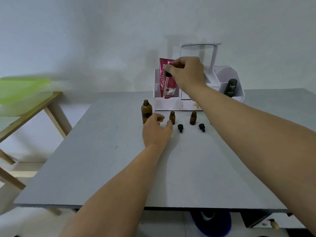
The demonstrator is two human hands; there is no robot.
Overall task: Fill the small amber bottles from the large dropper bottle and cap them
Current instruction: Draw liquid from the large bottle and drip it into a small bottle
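Dropper [166, 82], black-bulbed clear glass, held aloft.
Your right hand [186, 72] pinches its bulb; your left hand [156, 132], fingers loosely spread, grips nothing beside the tall amber glass bottle [146, 112].

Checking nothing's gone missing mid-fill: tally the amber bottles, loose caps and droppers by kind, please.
Large amber bottle: 1
Small amber bottles: 2
Loose black caps: 2
Dropper, pinched in the right hand: 1
Total: 6
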